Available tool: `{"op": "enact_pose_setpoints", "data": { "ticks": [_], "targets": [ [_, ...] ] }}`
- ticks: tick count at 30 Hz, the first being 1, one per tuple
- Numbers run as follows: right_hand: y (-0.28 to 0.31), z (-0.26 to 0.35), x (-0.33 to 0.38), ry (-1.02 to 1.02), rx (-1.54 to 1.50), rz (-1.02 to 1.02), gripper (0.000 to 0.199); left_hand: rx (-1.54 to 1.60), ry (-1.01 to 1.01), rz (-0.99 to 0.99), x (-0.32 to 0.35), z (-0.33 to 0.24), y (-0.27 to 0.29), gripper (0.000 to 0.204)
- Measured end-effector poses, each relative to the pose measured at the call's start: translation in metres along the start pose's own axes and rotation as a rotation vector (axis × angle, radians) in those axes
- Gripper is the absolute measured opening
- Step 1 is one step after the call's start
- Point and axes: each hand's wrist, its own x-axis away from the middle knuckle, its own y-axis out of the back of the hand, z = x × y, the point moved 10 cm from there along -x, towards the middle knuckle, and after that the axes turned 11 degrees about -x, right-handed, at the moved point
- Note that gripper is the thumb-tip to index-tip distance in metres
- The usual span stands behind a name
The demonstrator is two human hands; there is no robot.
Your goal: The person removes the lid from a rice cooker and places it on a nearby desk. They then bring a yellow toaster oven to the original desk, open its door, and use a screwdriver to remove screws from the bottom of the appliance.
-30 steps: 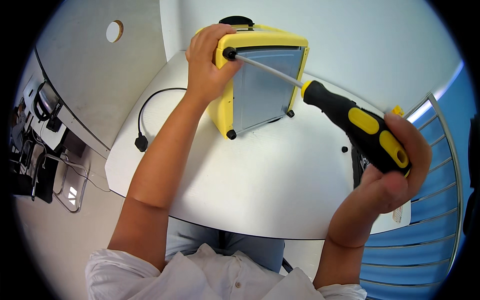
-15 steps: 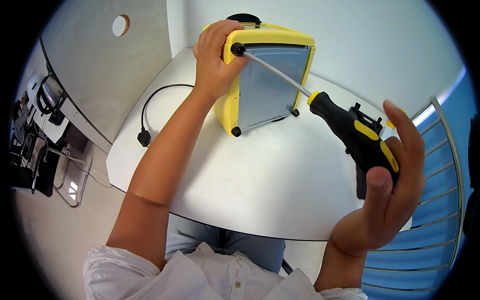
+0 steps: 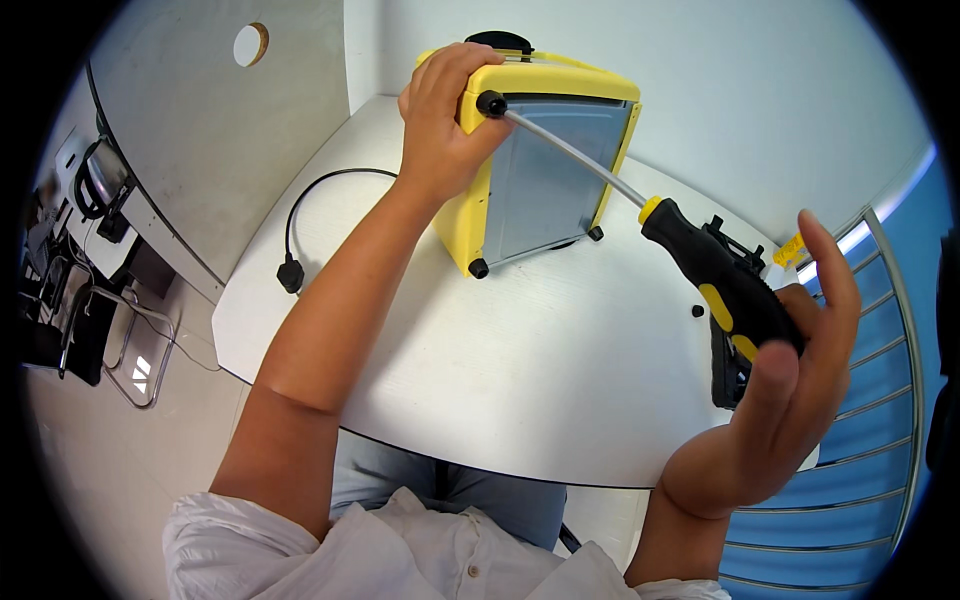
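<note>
A yellow boxy appliance [image 3: 545,170] with a grey metal underside stands tipped on its side on the white table [image 3: 480,370]. My left hand [image 3: 440,120] grips its upper left corner, beside a black foot. My right hand [image 3: 790,360] holds a long screwdriver [image 3: 720,275] with a black and yellow handle, fingers partly spread around the handle's end. The screwdriver's steel shaft runs up and left, its tip at the black foot on the appliance's top left corner.
A black power cord with plug [image 3: 292,272] lies on the table's left part. A black tool [image 3: 725,365] lies near the right edge under my right hand. A blue slatted surface [image 3: 860,420] is at right, a grey wall panel [image 3: 200,130] and chairs at left.
My right hand has loosened its fingers and shifted along the screwdriver's handle. The appliance and my left hand sit about the same; the view has shifted slightly.
</note>
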Motion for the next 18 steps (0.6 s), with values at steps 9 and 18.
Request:
{"op": "enact_pose_setpoints", "data": {
  "ticks": [9, 18],
  "targets": [
    [-0.009, 0.047, -0.002, 0.594, 0.192, 0.117, 0.058, -0.007, -0.016, -0.002, 0.000, -0.003, 0.001, 0.049],
    [0.011, -0.009, -0.007, -0.051, 0.185, -0.157, 0.067, 0.012, 0.006, -0.001, 0.000, -0.002, 0.000, 0.050]
  ]
}}
